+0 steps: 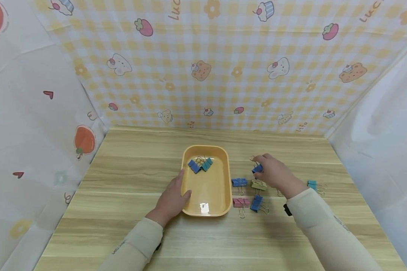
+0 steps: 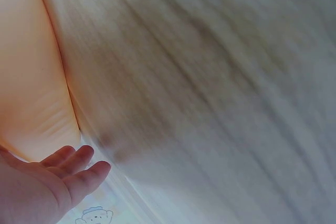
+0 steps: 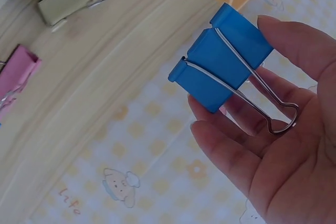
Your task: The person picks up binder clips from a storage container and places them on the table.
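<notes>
My right hand point(image 1: 274, 173) pinches a blue binder clip point(image 3: 226, 59) between thumb and fingers. Its wire handles point toward the palm in the right wrist view. On the left side of a yellow-orange tray point(image 1: 230, 188), my left hand point(image 1: 171, 195) holds the wall, thumb over the rim and fingers along the outside. A blue binder clip point(image 1: 194, 166) and a teal binder clip point(image 1: 207, 164) lie at the tray's far end. Just below my right hand are an olive-green binder clip point(image 1: 259, 185) and another blue one. The left wrist view hides the left thumb.
Right of the tray lie a pink binder clip point(image 1: 241, 203) and several blue ones. A teal binder clip point(image 1: 312, 184) sits farther right; wire handles point(image 1: 279, 192) show beside the right wrist. Patterned cloth point(image 1: 203, 94) stands behind the wooden table point(image 1: 129, 158).
</notes>
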Demonstrator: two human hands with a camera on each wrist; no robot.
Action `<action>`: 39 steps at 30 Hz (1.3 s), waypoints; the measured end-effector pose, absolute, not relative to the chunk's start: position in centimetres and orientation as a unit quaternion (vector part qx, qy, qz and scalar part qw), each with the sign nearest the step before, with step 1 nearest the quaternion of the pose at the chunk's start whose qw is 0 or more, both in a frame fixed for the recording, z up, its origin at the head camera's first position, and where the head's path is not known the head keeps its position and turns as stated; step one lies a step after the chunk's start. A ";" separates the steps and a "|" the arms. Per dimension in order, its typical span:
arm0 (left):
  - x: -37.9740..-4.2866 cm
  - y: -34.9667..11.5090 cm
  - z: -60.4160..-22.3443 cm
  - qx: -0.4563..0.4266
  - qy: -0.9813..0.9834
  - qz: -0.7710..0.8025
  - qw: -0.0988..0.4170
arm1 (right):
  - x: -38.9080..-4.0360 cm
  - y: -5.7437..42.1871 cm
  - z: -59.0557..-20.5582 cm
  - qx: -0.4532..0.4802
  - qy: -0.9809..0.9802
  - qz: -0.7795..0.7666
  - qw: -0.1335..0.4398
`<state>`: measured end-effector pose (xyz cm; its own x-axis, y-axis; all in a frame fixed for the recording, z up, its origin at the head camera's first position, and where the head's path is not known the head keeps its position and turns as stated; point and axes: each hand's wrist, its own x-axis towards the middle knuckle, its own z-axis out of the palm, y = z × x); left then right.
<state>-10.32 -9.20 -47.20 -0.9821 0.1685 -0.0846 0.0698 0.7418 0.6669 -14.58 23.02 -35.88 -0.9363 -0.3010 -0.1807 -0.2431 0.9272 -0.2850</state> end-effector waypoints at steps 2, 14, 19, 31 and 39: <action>-10.3 -9.2 -47.2 0.063 0.931 0.353 0.072 | -14.4 23.3 -36.0 -0.135 0.976 -0.131 0.113; -10.4 -9.1 -47.1 0.058 0.930 0.355 0.076 | -13.5 24.7 -36.5 -0.114 0.979 -0.116 0.123; -10.3 -9.0 -46.9 0.060 0.930 0.354 0.075 | -12.8 25.1 -36.7 -0.105 0.979 -0.116 0.133; -10.3 -9.0 -46.9 0.062 0.929 0.356 0.079 | -11.5 26.9 -38.1 -0.095 0.979 -0.114 0.141; -10.3 -9.0 -46.9 0.055 0.929 0.358 0.079 | -10.6 27.4 -38.6 -0.095 0.980 -0.109 0.139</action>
<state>-10.32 -8.97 -46.88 -0.9813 0.1595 -0.1074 0.0463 0.7381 0.6731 -10.62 27.39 -38.62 -0.9433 -0.2163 -0.2520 -0.1559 0.9584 -0.2391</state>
